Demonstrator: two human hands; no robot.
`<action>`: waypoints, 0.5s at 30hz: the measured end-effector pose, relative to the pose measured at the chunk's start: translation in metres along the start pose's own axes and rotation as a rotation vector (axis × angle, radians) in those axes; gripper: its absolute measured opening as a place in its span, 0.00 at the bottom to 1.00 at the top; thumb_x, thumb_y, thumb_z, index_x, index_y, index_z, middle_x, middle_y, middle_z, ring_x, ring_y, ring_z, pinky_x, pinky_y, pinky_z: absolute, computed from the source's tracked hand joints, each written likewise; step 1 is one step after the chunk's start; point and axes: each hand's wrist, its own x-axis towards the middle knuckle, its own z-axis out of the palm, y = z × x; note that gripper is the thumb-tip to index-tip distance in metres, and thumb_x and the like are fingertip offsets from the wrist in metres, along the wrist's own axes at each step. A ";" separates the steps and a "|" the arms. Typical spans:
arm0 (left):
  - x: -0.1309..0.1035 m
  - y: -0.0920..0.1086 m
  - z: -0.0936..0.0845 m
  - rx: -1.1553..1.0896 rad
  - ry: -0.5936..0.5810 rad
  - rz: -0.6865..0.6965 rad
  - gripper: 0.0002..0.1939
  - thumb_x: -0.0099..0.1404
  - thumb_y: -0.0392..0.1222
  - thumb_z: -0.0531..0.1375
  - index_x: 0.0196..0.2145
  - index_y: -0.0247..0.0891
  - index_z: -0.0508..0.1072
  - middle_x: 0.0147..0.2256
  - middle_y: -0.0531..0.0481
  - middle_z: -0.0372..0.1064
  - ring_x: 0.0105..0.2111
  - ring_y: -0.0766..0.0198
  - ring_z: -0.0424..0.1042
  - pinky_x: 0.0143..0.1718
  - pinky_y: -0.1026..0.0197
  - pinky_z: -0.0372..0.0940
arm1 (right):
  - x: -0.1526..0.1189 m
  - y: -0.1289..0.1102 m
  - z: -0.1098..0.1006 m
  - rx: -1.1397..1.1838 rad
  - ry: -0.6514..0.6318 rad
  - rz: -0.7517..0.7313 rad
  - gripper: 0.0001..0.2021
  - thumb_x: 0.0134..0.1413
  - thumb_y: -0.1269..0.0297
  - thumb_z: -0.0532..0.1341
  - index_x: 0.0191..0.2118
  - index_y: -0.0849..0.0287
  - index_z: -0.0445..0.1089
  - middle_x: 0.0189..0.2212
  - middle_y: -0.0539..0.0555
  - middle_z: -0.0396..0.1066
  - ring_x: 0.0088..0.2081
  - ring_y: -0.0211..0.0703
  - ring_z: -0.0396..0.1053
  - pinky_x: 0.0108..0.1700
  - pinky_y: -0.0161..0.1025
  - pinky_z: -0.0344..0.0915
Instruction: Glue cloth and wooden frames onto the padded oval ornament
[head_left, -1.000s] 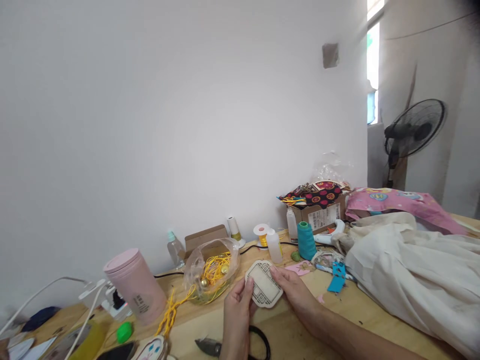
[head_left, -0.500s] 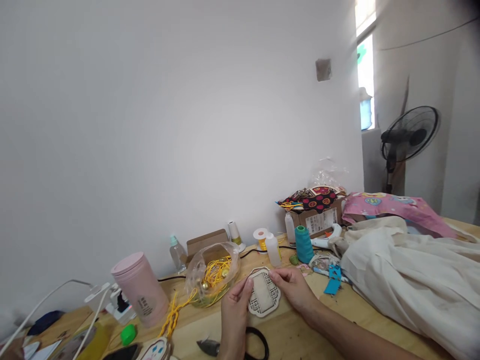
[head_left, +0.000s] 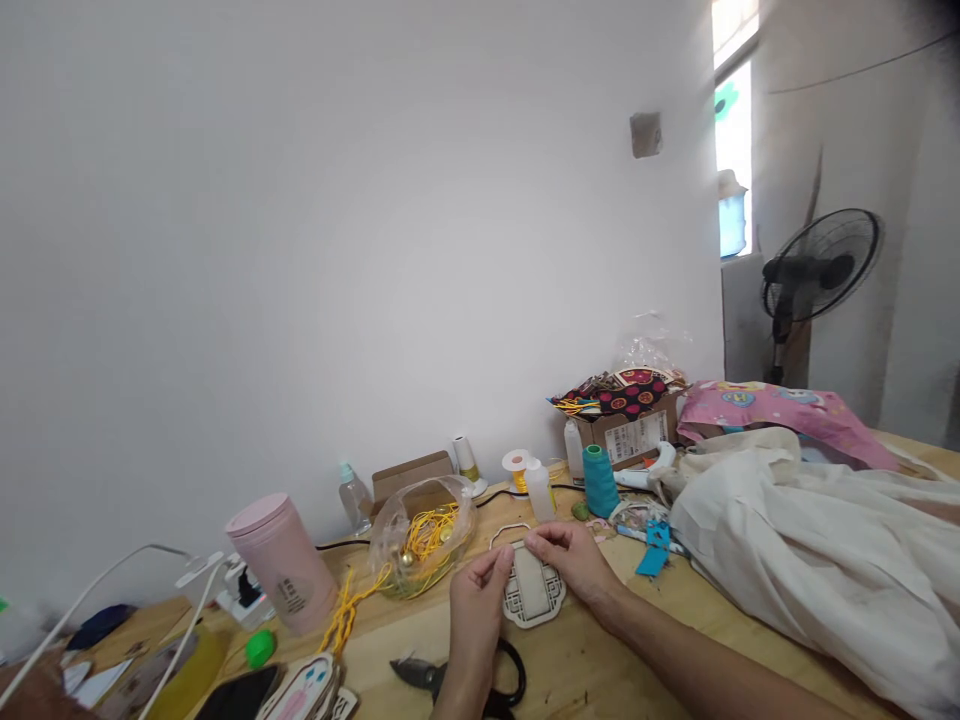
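The left hand (head_left: 477,592) and right hand (head_left: 574,558), fingers pinched, hold a plaque (head_left: 534,594) by its top above the bench (head_left: 600,645). Its cutwork looks finished; whether the pale loop (head_left: 507,529) is attached, I cannot tell.

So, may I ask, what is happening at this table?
A person's left hand and right hand hold a pale board with a cut-out pattern, close together near its top edge. A thin pale strip curves above it. On the wooden table, scissors lie partly hidden by the left wrist, and a clear bag of yellow cord sits farther back.
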 end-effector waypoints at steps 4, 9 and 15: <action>-0.001 0.001 0.004 0.021 -0.009 0.011 0.16 0.51 0.50 0.60 0.32 0.35 0.76 0.26 0.49 0.75 0.27 0.59 0.71 0.31 0.61 0.65 | -0.001 -0.002 -0.001 -0.008 0.036 -0.009 0.15 0.29 0.53 0.67 0.18 0.62 0.73 0.16 0.49 0.67 0.21 0.36 0.60 0.25 0.34 0.58; -0.003 0.006 0.006 0.046 -0.042 0.027 0.16 0.51 0.50 0.60 0.31 0.35 0.76 0.25 0.49 0.75 0.27 0.59 0.71 0.33 0.60 0.64 | -0.002 -0.006 0.000 -0.003 0.057 -0.009 0.15 0.30 0.52 0.66 0.18 0.62 0.73 0.16 0.49 0.67 0.20 0.36 0.60 0.24 0.34 0.58; -0.005 0.004 0.006 0.076 -0.021 0.018 0.18 0.49 0.53 0.60 0.29 0.34 0.77 0.25 0.49 0.75 0.29 0.58 0.71 0.33 0.60 0.64 | -0.004 -0.009 0.004 -0.015 0.088 -0.042 0.12 0.27 0.57 0.68 0.16 0.61 0.72 0.16 0.49 0.66 0.22 0.37 0.62 0.26 0.34 0.59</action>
